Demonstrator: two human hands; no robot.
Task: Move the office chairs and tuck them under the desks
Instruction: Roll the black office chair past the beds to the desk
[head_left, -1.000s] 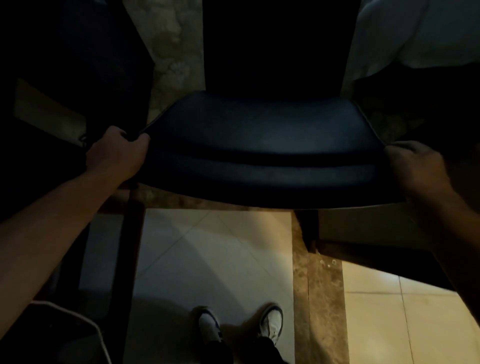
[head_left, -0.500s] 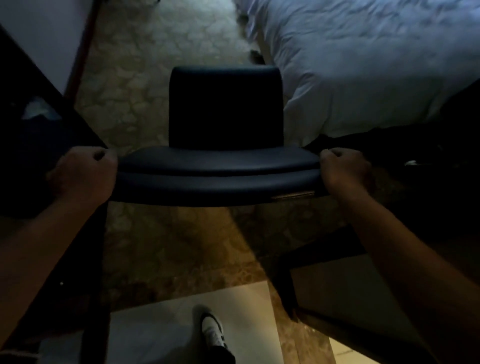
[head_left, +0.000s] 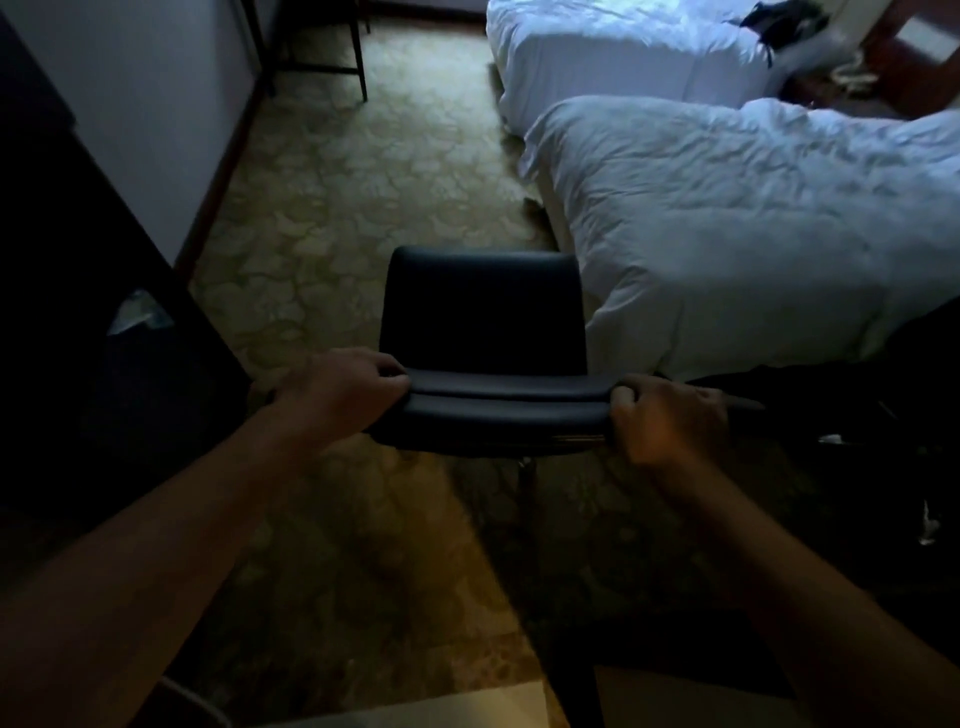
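A dark padded office chair (head_left: 483, 322) stands on the patterned carpet in the middle of the view, its seat facing away from me. My left hand (head_left: 337, 389) grips the left end of the backrest's top edge. My right hand (head_left: 670, 415) grips the right end of the same edge. Both arms are stretched forward. The chair's base is mostly hidden beneath the backrest; only a bit of a leg shows under it. At the far top left stand the dark legs of a desk or table (head_left: 322, 47) against the wall.
Two beds with white duvets (head_left: 753, 218) fill the right side, the nearer one close to the chair's right. A dark cabinet (head_left: 104, 338) lines the left wall. Open carpet (head_left: 353, 182) runs ahead between them. Dark furniture sits at the lower right.
The view has lifted from the tiled floor and my shoes to the room ahead. The chair now appears farther away on the carpet, both hands still gripping its backrest.
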